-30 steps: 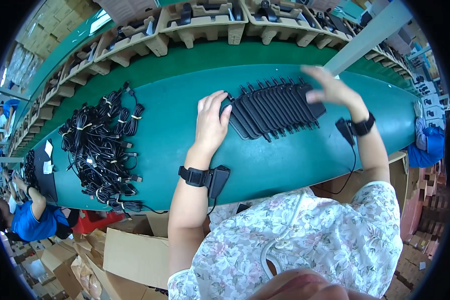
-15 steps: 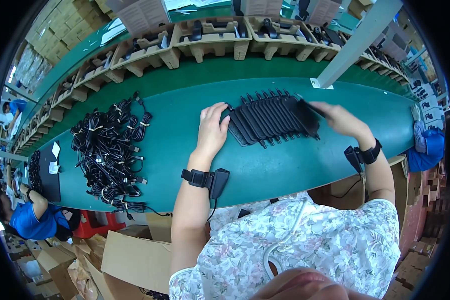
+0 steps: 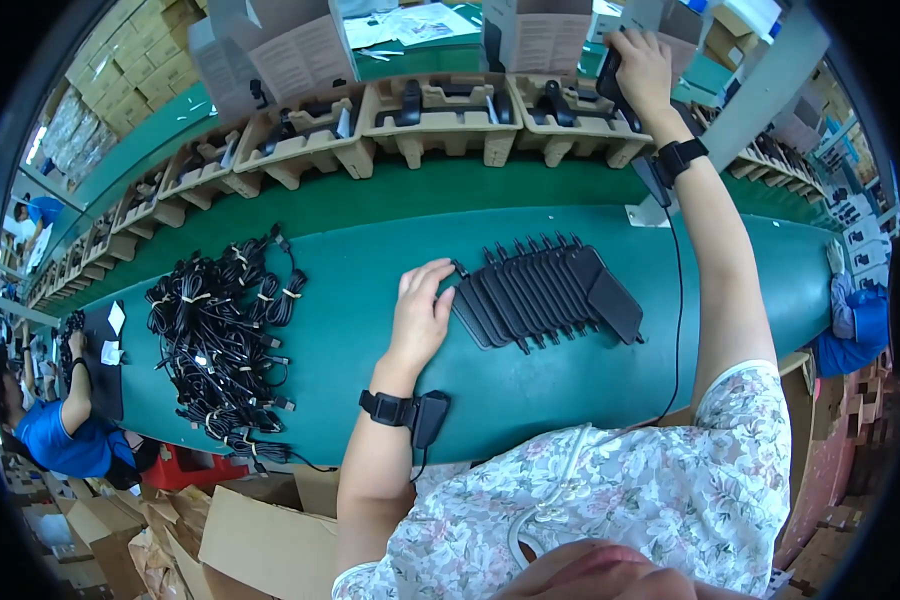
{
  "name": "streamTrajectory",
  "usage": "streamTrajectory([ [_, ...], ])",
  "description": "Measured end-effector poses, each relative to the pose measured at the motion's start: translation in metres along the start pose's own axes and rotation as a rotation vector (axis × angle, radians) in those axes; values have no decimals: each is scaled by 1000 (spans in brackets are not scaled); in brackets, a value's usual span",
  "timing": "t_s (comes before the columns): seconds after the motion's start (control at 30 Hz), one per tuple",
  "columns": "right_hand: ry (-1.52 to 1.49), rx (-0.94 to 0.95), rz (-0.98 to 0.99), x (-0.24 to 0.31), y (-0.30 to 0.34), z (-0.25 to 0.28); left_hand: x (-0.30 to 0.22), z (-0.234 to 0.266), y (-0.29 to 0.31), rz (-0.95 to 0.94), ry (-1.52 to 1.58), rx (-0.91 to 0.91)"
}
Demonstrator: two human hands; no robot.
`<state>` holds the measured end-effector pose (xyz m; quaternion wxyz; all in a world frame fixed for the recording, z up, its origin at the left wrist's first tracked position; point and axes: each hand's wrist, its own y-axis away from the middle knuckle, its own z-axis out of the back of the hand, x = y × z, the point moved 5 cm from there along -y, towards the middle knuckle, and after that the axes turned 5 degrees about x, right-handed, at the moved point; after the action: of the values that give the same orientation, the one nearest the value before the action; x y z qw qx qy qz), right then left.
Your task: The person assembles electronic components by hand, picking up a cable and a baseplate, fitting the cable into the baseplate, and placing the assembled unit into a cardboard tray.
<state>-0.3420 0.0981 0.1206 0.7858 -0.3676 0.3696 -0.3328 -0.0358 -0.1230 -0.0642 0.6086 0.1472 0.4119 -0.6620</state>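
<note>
A row of flat black adapters [image 3: 545, 293] leans like fallen dominoes on the green table [image 3: 370, 270]. My left hand [image 3: 422, 310] rests with spread fingers against the left end of that row. My right hand [image 3: 638, 62] is raised far up to the moulded pulp trays [image 3: 440, 115] on the back rail and grips a black adapter [image 3: 610, 75] there. Both wrists wear black straps with small devices; a cable hangs from the right one.
A heap of bundled black cables [image 3: 225, 340] lies on the table's left. More pulp trays [image 3: 185, 190] line the back edge, with upright cardboard boxes [image 3: 300, 50] above. A person in blue [image 3: 55, 420] works at the left. Open cartons [image 3: 260, 540] stand below the table.
My right hand has left the right end of the adapter row and risen to the back trays, holding a black adapter. My left hand stayed at the row's left end.
</note>
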Motion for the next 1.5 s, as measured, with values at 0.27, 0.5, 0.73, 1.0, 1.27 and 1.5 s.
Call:
streamTrajectory([
  [0.27, -209, 279, 58, -6, -3, -79, -3, -1, -5, 29, 39, 1],
  [0.5, -358, 655, -385, -20, 45, -161, 12, 16, -1, -1, -66, -46],
  [0.73, -318, 533, -314, -163, 66, -197, -8, -9, -11, -94, 2, -57],
  [1.0, -388, 577, -117, -87, 54, -179, -15, -19, 8, -67, 70, -128],
  [1.27, -351, 493, -275, -132, 48, -173, -17, -6, -6, -56, 63, -59],
  [1.5, -14, 343, -86, -81, 31, -130, -23, -11, -6, -7, 49, 21],
])
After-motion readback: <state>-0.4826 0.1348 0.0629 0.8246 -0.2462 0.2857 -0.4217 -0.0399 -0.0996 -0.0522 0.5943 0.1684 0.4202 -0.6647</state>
